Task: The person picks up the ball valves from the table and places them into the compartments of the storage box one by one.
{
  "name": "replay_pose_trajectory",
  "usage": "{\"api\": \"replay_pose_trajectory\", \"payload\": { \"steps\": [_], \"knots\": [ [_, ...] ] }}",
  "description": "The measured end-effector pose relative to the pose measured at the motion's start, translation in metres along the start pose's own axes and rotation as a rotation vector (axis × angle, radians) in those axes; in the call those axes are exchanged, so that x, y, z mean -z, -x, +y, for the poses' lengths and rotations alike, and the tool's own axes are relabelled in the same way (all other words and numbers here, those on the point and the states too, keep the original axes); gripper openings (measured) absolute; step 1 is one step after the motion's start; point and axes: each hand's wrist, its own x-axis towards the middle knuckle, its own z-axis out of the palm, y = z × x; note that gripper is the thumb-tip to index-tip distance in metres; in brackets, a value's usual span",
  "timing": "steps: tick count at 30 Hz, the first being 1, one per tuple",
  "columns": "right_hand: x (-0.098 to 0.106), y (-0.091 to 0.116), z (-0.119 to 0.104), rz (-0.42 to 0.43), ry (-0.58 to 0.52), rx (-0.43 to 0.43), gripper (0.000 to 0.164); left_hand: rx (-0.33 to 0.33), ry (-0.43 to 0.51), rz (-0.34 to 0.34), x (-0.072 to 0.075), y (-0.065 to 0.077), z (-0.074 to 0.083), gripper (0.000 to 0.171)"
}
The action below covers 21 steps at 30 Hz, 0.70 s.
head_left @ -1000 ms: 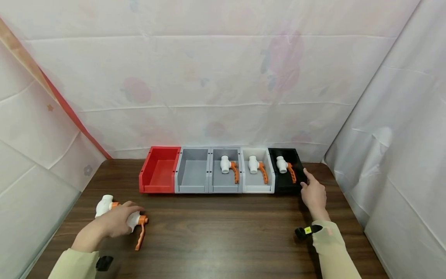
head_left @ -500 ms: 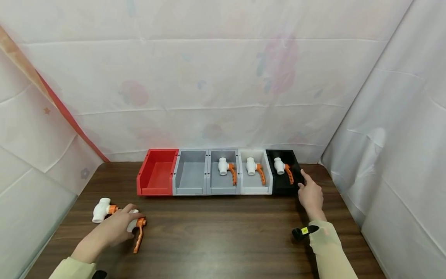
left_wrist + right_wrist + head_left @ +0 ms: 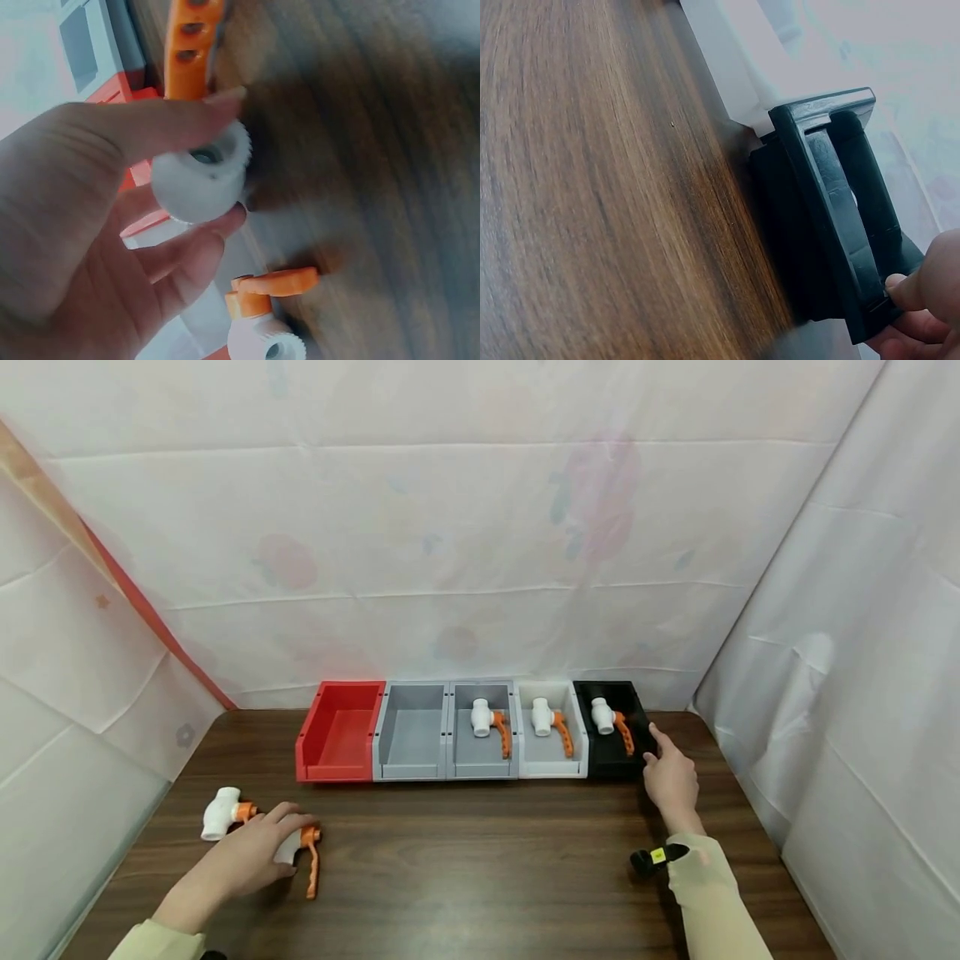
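Observation:
In the head view my left hand (image 3: 251,856) is at the front left, holding a white ball valve (image 3: 288,847) with an orange lever. The left wrist view shows thumb and fingers on either side of this valve's round body (image 3: 196,187). A second such valve (image 3: 221,815) lies on the table just left of the hand, partly hidden by it. My right hand (image 3: 671,785) is at the right side of the black bin (image 3: 615,767). In the right wrist view its thumb (image 3: 904,292) presses inside the bin's edge, other fingers outside.
A row of joined bins stands along the back: red (image 3: 335,773), grey (image 3: 410,772), another grey (image 3: 482,772), white (image 3: 552,770), then black. One valve each lies in the right-hand grey, white and black bins. A white cloth (image 3: 450,527) hangs behind the brown table (image 3: 480,860).
The held valve has turned slightly in my left hand, its orange lever swinging from slanting leftward to nearly straight toward me. My right hand stays at the black bin; the head view shifts a little.

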Motion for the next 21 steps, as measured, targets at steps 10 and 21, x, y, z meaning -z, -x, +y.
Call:
{"api": "replay_pose_trajectory", "payload": {
  "steps": [10,21],
  "knots": [
    [-0.0021,-0.0006,0.0019,0.008,0.013,-0.002,0.056,-0.035,-0.1,0.177,-0.0043,-0.0011,0.0015,0.059],
    [-0.0032,-0.0019,0.0022,0.02,0.024,0.005,0.056,0.001,-0.073,0.17,-0.0071,-0.0019,0.004,0.059]
  ]
}}
